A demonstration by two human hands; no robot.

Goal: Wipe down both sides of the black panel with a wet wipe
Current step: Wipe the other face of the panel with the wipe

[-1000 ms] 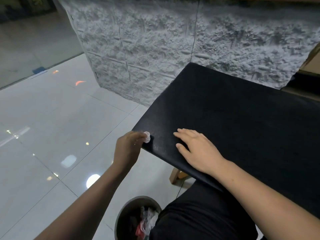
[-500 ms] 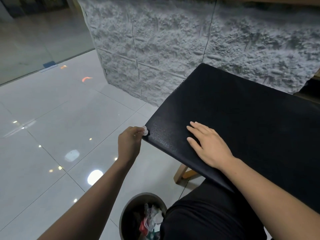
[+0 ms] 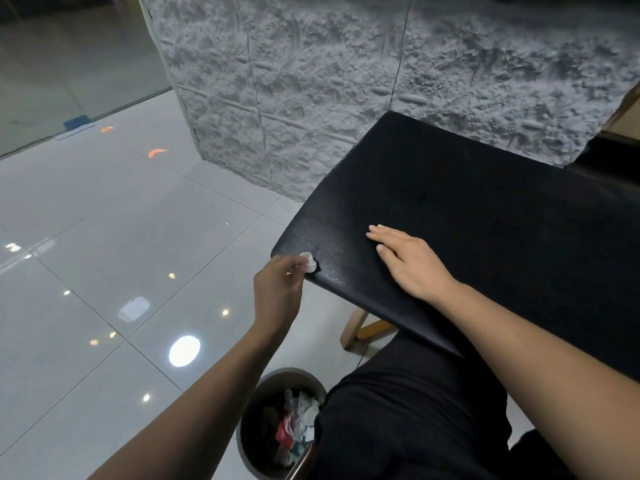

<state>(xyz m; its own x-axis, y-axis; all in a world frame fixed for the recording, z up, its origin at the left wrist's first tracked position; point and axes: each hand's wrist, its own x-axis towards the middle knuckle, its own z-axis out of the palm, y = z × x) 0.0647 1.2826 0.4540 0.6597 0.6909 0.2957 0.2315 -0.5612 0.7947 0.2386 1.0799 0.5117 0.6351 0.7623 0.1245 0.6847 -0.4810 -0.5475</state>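
The black panel (image 3: 467, 216) lies flat in front of me, its near left corner jutting out over the floor. My left hand (image 3: 277, 292) pinches a small balled white wet wipe (image 3: 309, 263) against the panel's near left corner edge. My right hand (image 3: 408, 259) rests flat on the panel's top with fingers straight, a little to the right of the wipe.
A round grey bin (image 3: 252, 403) with crumpled wipes and scraps stands on the glossy tiled floor (image 3: 104, 254) below my left forearm. A textured grey wall (image 3: 329, 81) rises behind the panel. A wooden leg (image 3: 353, 327) shows under the panel's near edge. My black-clothed lap is bottom right.
The view has shifted slightly. My left hand stays at the panel's near left corner with the wipe, moving it a little along the edge. My right hand stays flat on the panel.
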